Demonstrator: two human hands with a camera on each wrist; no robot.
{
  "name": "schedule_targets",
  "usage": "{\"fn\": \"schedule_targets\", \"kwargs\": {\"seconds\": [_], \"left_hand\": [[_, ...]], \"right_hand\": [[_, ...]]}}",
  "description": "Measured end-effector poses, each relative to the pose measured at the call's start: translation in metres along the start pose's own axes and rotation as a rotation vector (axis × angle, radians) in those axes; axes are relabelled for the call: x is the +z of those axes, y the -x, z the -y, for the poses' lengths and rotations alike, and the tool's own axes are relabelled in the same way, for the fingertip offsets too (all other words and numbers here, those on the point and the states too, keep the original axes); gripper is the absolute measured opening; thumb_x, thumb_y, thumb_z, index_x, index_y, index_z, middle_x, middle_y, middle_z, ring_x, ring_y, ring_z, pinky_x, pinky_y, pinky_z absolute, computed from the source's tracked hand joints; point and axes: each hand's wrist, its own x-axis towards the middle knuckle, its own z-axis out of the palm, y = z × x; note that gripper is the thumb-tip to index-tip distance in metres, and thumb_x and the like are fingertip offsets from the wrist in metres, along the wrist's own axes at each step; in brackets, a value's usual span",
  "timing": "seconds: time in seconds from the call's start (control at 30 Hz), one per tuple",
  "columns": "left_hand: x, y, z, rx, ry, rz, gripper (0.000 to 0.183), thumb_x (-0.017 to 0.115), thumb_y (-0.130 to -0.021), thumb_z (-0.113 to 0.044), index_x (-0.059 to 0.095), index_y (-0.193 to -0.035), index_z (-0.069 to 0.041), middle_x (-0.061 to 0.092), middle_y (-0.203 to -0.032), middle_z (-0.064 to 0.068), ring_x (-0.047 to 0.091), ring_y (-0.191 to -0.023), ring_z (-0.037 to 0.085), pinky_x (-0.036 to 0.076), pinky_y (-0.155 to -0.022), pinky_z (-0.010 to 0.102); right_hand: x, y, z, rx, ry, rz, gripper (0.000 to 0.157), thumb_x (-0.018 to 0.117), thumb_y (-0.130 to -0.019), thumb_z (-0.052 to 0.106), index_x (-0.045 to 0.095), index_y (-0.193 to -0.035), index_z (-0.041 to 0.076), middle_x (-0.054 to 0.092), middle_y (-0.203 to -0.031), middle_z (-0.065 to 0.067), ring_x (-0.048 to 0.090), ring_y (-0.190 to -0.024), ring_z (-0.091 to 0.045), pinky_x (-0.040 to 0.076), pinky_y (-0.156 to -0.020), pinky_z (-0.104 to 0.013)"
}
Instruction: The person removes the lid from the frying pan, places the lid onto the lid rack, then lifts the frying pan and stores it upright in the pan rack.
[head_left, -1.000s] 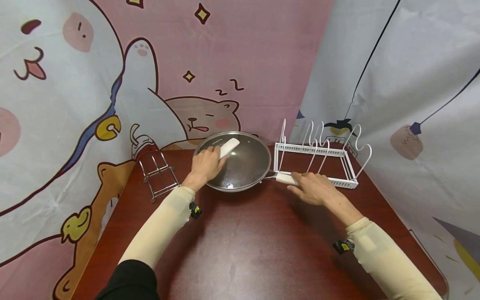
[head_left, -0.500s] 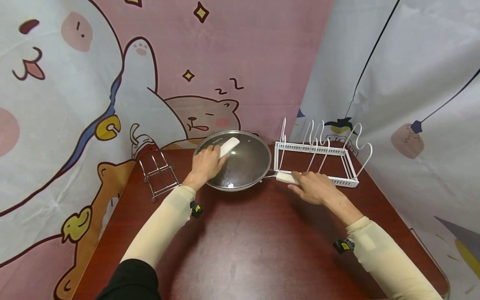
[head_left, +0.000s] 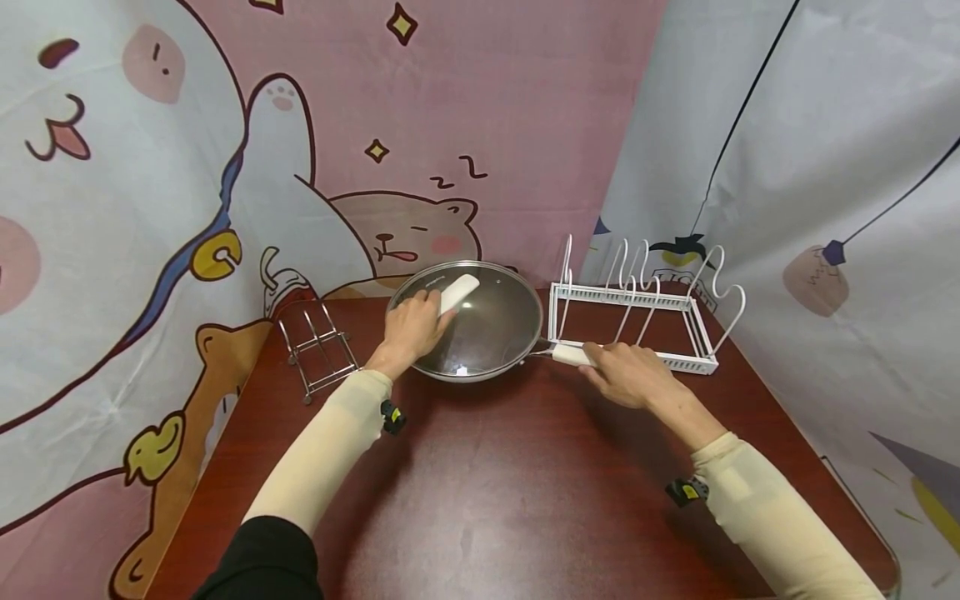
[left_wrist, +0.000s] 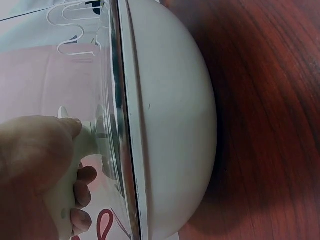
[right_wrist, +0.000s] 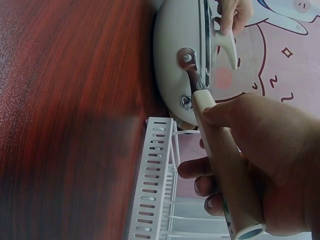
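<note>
A pale wok [left_wrist: 175, 115] stands on the table near the back wall, covered by a clear glass lid [head_left: 498, 321] with a metal rim. My left hand [head_left: 412, 329] grips the white lid handle [head_left: 463, 290], its thumb on one side and fingers curled underneath in the left wrist view. To the right, my right hand [head_left: 633, 375] holds the wok's long cream handle [right_wrist: 220, 150]. Its thumb lies along the top and the fingers curl below. The lid sits on the wok's rim. The wok's inside is dim behind the glass.
A white rack [head_left: 705, 364] with several upright wire dividers stands at the right, just behind the wok handle. At the left is a small chrome wire rack [head_left: 322, 342]. The reddish-brown table [head_left: 495, 483] meets printed cloth walls [head_left: 525, 125] at the back and sides.
My right thumb has moved slightly closer to the wok handle. The left hand, lid, wok and racks stay in place.
</note>
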Motion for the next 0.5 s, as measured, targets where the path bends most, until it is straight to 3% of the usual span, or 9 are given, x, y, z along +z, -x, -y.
{"fn": "schedule_targets", "kwargs": {"seconds": [0.5], "left_hand": [[0.0020,0.0001,0.0030,0.006,0.052,0.013,0.042,0.057,-0.104,-0.048,0.060,-0.118,-0.008,0.063,-0.100,0.013,0.069,-0.087,0.039,0.057,-0.072,0.054]], "right_hand": [[-0.0009,0.0007,0.0007,0.002,-0.014,-0.001,0.024,0.062,-0.101,0.041,0.060,-0.106,0.017,0.071,-0.082,-0.005,0.068,-0.066,-0.026,0.043,-0.048,-0.041]]}}
